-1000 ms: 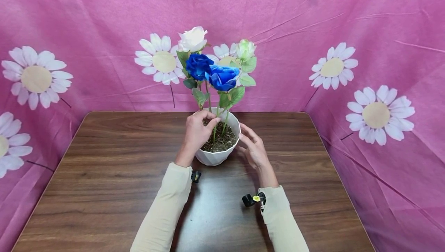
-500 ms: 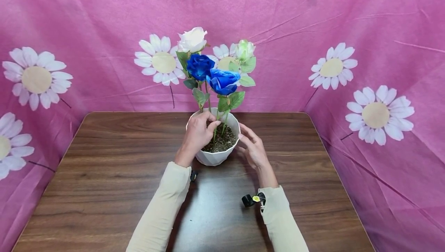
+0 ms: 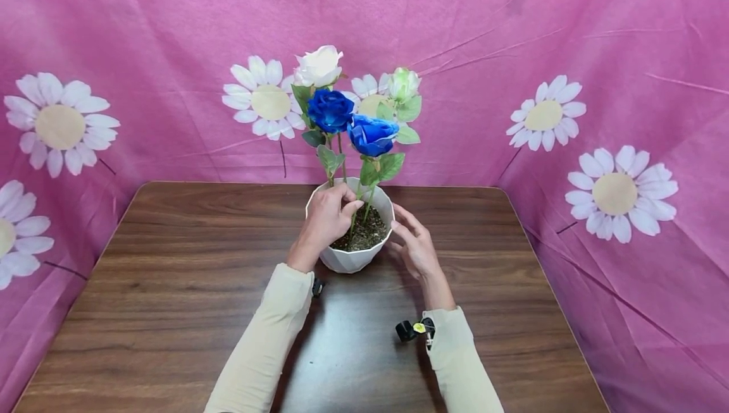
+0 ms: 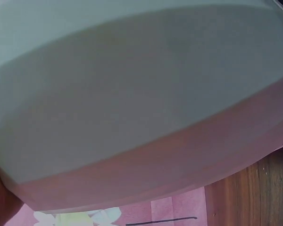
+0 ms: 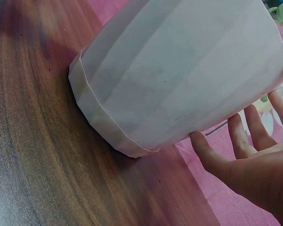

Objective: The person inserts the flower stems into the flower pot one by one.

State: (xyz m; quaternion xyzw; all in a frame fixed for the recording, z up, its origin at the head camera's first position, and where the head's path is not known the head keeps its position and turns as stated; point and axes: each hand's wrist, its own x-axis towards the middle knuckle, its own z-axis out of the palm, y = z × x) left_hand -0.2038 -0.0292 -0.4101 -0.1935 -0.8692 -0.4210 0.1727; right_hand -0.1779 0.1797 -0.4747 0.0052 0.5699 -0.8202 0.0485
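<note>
A white faceted flower pot (image 3: 348,261) with dark soil stands on the table, holding upright flowers. Over its left rim, my left hand (image 3: 326,218) pinches the green stem of the front blue rose (image 3: 373,135) between thumb and forefinger. That bloom tilts to the right. Close behind it are a second blue rose (image 3: 330,110), a white rose (image 3: 318,66) and a pale green bud (image 3: 404,85). My right hand (image 3: 417,245) rests its spread fingertips against the pot's right side. In the left wrist view the pot wall (image 4: 132,94) hides most of the left hand.
The pot is on a brown wooden table (image 3: 188,286), toward its back edge. Behind and at both sides hangs a pink cloth (image 3: 455,14) printed with large daisies. A small black wrist camera (image 3: 407,330) sticks out beside the right cuff.
The front blue rose has shifted right and slightly down, leaning further right. My left hand has lowered a little with the stem. The right hand stays at the pot.
</note>
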